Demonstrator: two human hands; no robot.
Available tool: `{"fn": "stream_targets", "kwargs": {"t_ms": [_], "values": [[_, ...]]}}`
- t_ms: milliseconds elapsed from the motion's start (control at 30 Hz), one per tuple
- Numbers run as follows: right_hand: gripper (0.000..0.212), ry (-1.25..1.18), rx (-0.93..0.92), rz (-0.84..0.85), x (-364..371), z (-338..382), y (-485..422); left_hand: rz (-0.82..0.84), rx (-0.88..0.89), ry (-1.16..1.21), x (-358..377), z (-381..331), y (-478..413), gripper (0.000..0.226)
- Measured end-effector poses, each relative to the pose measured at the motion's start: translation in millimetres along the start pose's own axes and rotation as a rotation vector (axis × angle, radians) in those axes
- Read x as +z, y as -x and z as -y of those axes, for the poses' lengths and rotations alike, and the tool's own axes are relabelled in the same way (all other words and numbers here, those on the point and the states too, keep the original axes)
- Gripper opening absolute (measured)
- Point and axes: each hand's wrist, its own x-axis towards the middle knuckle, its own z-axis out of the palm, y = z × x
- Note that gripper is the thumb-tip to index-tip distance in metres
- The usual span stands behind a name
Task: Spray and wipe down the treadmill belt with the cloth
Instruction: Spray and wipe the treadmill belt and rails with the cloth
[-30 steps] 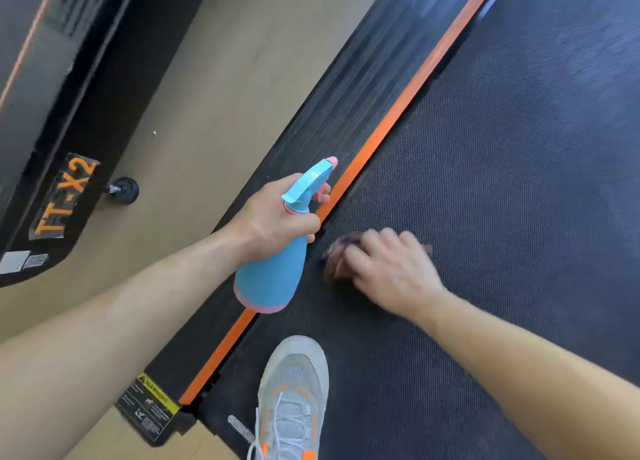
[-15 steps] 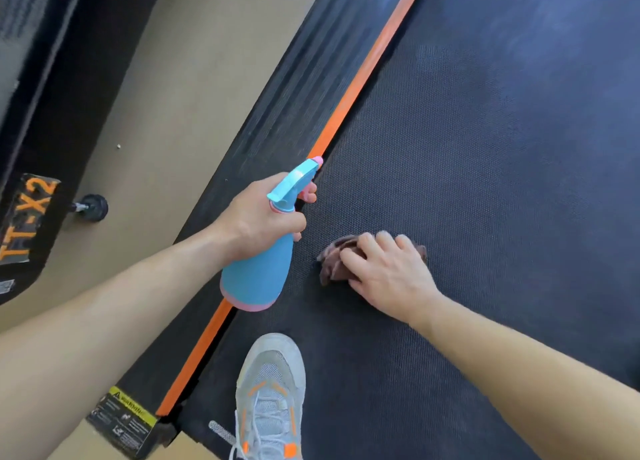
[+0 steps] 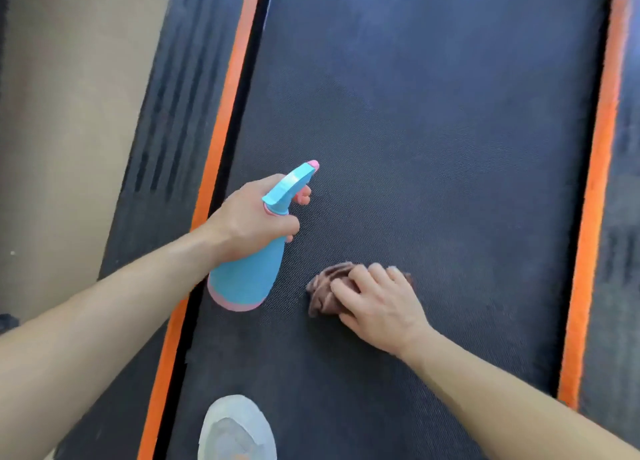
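A pale grey shoe (image 3: pixel 237 428) with a rounded toe shows at the bottom centre of the frame. A tan floor (image 3: pixel 69 113) fills the upper left, with a small white speck (image 3: pixel 12 252) at the left edge. A ribbed dark side rail (image 3: pixel 166 130) and a left orange stripe (image 3: pixel 221 140) run diagonally beside the floor. A right orange stripe (image 3: pixel 602 147) runs down the right edge.

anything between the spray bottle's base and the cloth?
Nothing: in the head view, only a bare strip of treadmill belt separates the spray bottle from the cloth, which lies under the right hand.
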Motion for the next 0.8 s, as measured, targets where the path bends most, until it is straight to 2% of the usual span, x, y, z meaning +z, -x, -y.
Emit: {"fn": "stream_targets", "kwargs": {"t_ms": [67, 167, 267, 333, 400, 467, 500, 567, 667, 800], "values": [[0.028, 0.039, 0.288, -0.099, -4, -49, -22, 0.056, 0.038, -0.031, 9, -26, -21, 0.064], [0.028, 0.105, 0.703, -0.164, -21, -123, -41, 0.117, 0.105, -0.084, 28, -60, -46, 0.058], [0.029, 0.087, 0.952, -0.187, -21, -117, -8, 0.179, 0.141, -0.127, 45, -86, -62, 0.055], [0.028, 0.051, 0.992, -0.179, -14, -72, 33, 0.217, 0.155, -0.131, 54, -100, -68, 0.056], [0.030, 0.005, 0.840, -0.124, -10, -28, 71, 0.268, 0.161, -0.145, 61, -112, -72, 0.057], [0.031, -0.004, 0.667, -0.082, -8, -24, 90, 0.321, 0.160, -0.157, 70, -121, -73, 0.053], [0.029, -0.002, 0.656, -0.085, -9, -34, 89, 0.340, 0.166, -0.172, 75, -124, -72, 0.051], [0.027, 0.029, 0.789, -0.137, -11, -64, 70, 0.353, 0.168, -0.199, 82, -125, -72, 0.050], [0.030, 0.052, 1.155, -0.220, -21, -106, 36, 0.359, 0.153, -0.236, 95, -120, -71, 0.042], [0.030, 0.072, 1.367, -0.272, -17, -73, 50, 0.410, 0.188, -0.446, 122, -119, -58, 0.048]]}}
